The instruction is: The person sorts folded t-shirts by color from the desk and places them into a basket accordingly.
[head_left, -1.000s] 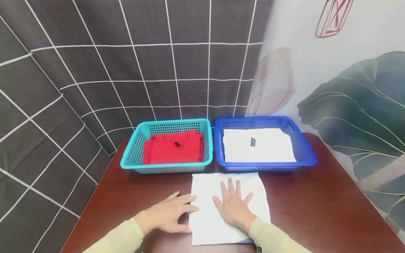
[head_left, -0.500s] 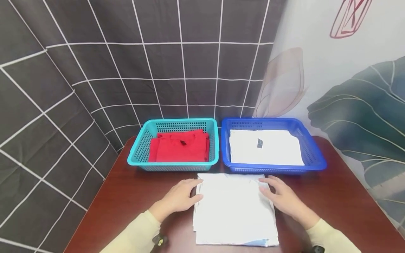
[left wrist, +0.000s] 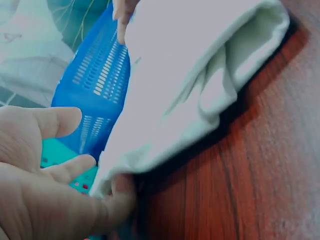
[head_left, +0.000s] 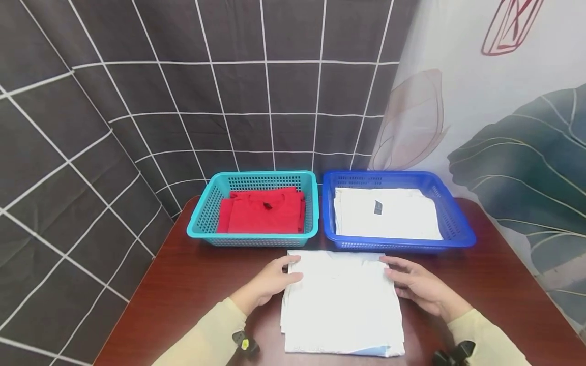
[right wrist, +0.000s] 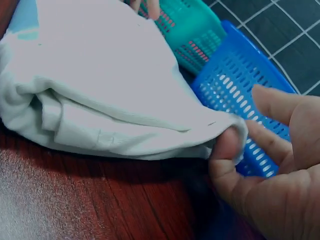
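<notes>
A folded white shirt (head_left: 341,305) lies on the table in front of two baskets, with a pale blue patch at its near edge. My left hand (head_left: 270,279) holds its far left corner, fingertips over the edge. At the far right corner, my right hand (head_left: 426,290) grips the opposite side. In the right wrist view, the shirt's corner (right wrist: 200,127) curls over one finger of the right hand (right wrist: 280,170), and the layered folds show along its side. The left wrist view has the left hand (left wrist: 55,195) at the other corner, one digit tucked under the cloth.
A turquoise basket (head_left: 252,239) with folded red shirts (head_left: 265,216) stands at the back left. Beside it is a blue basket (head_left: 398,244) holding a folded white shirt (head_left: 389,213) with a dark label. A dark grid-patterned curtain (head_left: 238,86) hangs behind the table (head_left: 197,284).
The right hand has left the shirt's middle, where it pressed flat, for the far right corner. The left hand has moved up to the far left corner. Both now grip the cloth.
</notes>
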The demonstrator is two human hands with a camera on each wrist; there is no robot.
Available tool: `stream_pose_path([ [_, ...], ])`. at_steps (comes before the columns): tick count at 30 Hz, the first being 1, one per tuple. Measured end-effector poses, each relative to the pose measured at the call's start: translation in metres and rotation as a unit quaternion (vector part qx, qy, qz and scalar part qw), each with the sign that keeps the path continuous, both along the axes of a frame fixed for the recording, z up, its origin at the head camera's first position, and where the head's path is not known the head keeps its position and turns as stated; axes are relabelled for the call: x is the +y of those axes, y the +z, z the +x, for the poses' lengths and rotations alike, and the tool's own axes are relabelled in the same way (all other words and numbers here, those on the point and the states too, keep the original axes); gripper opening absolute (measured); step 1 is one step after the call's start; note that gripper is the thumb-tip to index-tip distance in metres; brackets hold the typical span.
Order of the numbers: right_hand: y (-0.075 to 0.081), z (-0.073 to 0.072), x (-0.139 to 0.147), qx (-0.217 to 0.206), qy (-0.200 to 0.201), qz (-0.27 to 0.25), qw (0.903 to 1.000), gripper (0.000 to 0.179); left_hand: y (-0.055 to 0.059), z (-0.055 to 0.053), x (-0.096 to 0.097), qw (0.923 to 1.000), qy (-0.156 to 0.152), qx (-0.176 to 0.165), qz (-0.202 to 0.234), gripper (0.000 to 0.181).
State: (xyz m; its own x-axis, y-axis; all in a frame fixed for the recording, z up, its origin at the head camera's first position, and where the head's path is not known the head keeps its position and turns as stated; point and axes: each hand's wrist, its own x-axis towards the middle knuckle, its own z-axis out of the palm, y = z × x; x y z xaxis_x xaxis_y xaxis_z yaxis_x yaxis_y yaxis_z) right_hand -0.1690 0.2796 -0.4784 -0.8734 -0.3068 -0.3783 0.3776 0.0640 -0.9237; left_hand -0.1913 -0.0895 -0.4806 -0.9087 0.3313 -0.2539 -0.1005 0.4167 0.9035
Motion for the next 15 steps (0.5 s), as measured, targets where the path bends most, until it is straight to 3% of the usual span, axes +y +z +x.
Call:
stream_pose_path([
  [2,-0.0016,-0.0007,-0.0007,0.000,0.022,-0.020,0.9996,0.067,-0.0024,-0.0023,0.0004,0.9981,0.005,-0.039,0.048,0.056],
  [5,-0.0034,-0.0012,-0.0027,0.012,0.053,-0.027,0.9982,0.064,-0.0059,-0.0046,0.0000,0.9942,-0.013,-0.066,0.083,0.055],
  [9,-0.0043,-0.0007,-0.0044,0.029,0.079,-0.035,0.9959,0.055,-0.0088,-0.0048,-0.0005,0.9952,-0.043,-0.052,0.071,0.049],
  [15,-0.0054,0.0015,-0.0033,0.011,0.085,-0.111,0.9902,0.049,-0.0112,-0.0024,0.0016,0.9944,-0.054,-0.040,0.081,0.052],
])
